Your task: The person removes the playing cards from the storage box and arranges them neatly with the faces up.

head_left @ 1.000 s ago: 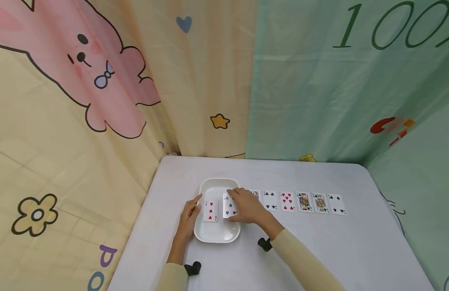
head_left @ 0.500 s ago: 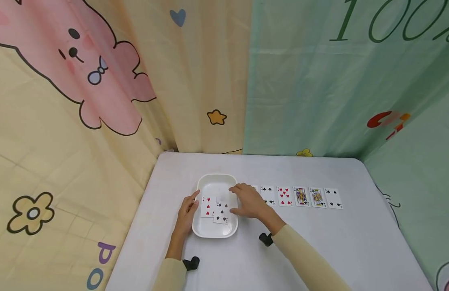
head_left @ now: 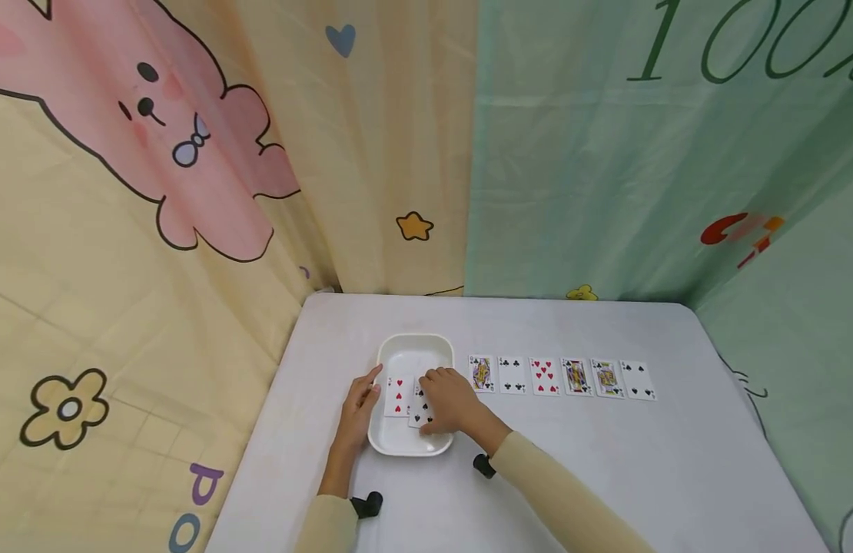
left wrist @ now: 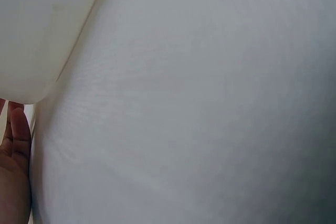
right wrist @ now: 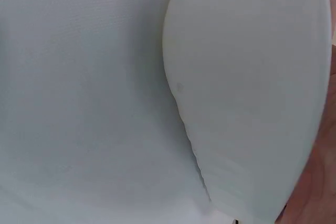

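Observation:
A white tray stands on the table, holding two face-up playing cards. One is a three of hearts; the other, a spade card, lies to its right and overlaps it slightly. My right hand reaches over the tray's right rim, fingers at the spade card's far edge and thumb at its near edge, covering its right part. Against the tray's left side rests my left hand, fingertips at the rim. In the left wrist view, fingers show beside the tray wall. The right wrist view shows the tray's outer wall.
Right of the tray runs a row of face-up cards: a face card, a four of clubs, a seven of hearts and several more, ending with a four of spades. Curtains hang behind the white table.
My right hand brought the spade card into the tray, let go of it beside the three of hearts, then moved left and down onto it again. My left hand stayed at the tray's side.

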{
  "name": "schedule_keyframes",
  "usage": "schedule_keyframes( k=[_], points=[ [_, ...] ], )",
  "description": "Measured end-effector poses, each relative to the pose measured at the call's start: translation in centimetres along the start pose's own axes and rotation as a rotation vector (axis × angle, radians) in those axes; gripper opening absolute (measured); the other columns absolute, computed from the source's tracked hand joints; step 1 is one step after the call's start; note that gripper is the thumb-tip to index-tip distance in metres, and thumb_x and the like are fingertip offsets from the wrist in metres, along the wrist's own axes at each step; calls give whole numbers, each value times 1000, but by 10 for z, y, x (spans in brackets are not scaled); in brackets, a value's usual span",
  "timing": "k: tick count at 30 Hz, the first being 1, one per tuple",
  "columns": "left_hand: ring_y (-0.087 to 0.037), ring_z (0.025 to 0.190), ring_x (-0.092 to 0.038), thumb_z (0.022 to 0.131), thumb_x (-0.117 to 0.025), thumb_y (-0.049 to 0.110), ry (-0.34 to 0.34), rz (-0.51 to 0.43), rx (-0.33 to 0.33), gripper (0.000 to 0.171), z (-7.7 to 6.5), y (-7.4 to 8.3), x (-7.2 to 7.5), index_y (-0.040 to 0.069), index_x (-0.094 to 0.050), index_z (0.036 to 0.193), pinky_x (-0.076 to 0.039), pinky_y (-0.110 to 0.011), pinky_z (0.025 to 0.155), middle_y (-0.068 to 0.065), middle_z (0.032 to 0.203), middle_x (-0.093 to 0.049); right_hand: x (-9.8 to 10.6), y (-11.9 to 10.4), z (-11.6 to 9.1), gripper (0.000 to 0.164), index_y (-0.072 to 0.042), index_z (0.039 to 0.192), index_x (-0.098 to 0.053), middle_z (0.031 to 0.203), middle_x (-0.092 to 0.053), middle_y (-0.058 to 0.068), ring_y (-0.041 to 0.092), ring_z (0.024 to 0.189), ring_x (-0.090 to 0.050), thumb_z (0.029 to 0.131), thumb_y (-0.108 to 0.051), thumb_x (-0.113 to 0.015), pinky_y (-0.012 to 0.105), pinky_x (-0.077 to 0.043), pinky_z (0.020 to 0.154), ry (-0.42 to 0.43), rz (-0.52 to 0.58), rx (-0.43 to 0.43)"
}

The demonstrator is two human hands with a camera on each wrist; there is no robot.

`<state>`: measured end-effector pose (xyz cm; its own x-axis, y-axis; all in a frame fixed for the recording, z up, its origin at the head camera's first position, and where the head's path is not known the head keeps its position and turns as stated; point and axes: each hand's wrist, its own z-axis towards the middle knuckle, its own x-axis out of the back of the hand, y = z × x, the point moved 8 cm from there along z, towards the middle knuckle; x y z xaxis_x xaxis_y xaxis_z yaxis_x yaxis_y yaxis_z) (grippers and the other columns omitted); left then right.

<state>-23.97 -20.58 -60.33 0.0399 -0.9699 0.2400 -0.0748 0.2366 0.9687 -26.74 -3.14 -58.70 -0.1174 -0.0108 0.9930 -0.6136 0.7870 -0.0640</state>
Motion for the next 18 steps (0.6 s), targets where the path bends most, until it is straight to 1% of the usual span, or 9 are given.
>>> schedule_keyframes(
  k=[3,6,9,13,18],
  points=[
    [-14,102,-51,109,-52,20,-6,-2,0,43,-1,-1,-1,19,-53,152,-46,-26,90,-17,136,-54,-8,-3,1,97,-10,138,-59,129,-62,2,20,123,-55,69,-73,-81,37,-39,115,-42,-46,-23],
    [-14,103,-51,108,-52,20,-7,-9,0,43,-1,-2,-2,19,-54,151,-45,-22,88,-19,137,-54,-10,-4,0,98,-10,138,-58,128,-61,3,21,123,-55,68,-74,-81,38,-38,115,-62,-67,-40],
    [-14,103,-51,108,-52,20,-11,-13,-9,43,-1,-2,-2,18,-53,152,-45,-21,88,-21,139,-53,-8,-6,0,92,-11,135,-61,126,-61,2,21,120,-54,69,-73,-80,39,-39,113,-63,-72,-46],
    [-15,104,-51,109,-52,20,-14,-5,-10,43,-1,-1,-2,18,-53,152,-46,-25,90,-21,140,-53,-7,-7,2,83,-13,130,-65,123,-61,2,20,116,-55,72,-71,-79,40,-40,110,-55,-80,-40],
    [-14,105,-51,109,-51,21,-9,5,-2,43,-1,0,0,19,-53,152,-45,-23,89,-19,139,-53,-10,-7,8,83,-13,128,-65,120,-62,2,21,115,-55,70,-70,-80,40,-40,107,-57,-90,-49]
  ],
)
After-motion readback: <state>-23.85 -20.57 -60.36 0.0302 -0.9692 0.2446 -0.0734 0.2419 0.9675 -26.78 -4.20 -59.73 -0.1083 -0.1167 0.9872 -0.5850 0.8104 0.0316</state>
